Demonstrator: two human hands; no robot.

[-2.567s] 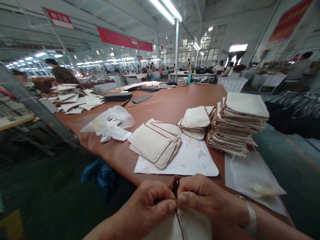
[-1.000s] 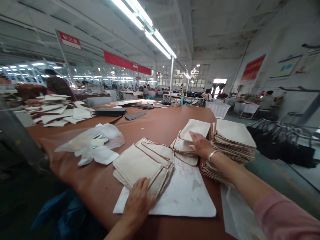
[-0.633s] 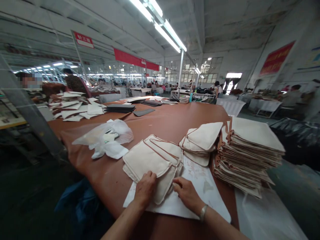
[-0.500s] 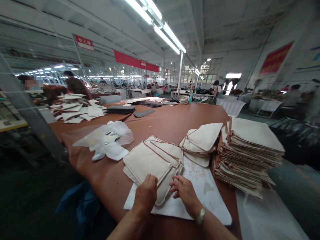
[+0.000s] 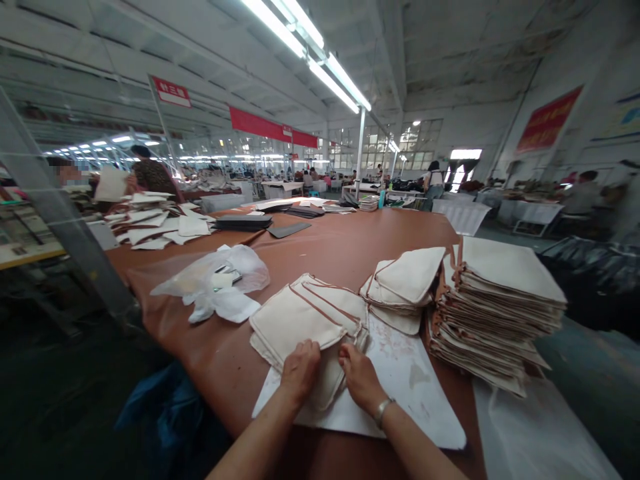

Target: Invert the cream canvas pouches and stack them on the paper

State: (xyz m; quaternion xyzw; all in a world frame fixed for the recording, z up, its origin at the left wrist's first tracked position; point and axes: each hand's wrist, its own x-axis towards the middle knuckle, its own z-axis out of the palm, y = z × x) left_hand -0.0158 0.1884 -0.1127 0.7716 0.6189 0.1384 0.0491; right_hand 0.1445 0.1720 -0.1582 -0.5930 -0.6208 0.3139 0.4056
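A small pile of cream sewn fabric panels (image 5: 300, 313) with brown edging lies in front of me, partly on a white board (image 5: 410, 387). My left hand (image 5: 301, 368) is closed at the near edge of the top panel, pinching it. Close by on the right, my right hand (image 5: 359, 375) has its fingers curled together by that panel's near corner. Whatever its fingertips hold is too small to make out. Below the hands, the lower panel's near end shows between them. A bracelet circles my right wrist.
Right of the pile sit a smaller stack of cream panels (image 5: 407, 283) and a tall stack (image 5: 505, 313). A clear plastic bag (image 5: 235, 273) lies left on the brown table covering (image 5: 320, 240). Farther back are loose white pieces (image 5: 160, 223) and dark sheets (image 5: 237, 222). Other people work beyond.
My right hand's fingers have gone from apart to curled together, nearer the panel's corner. My left hand has shifted slightly up and right. At far left, a co-worker now holds up a pale piece.
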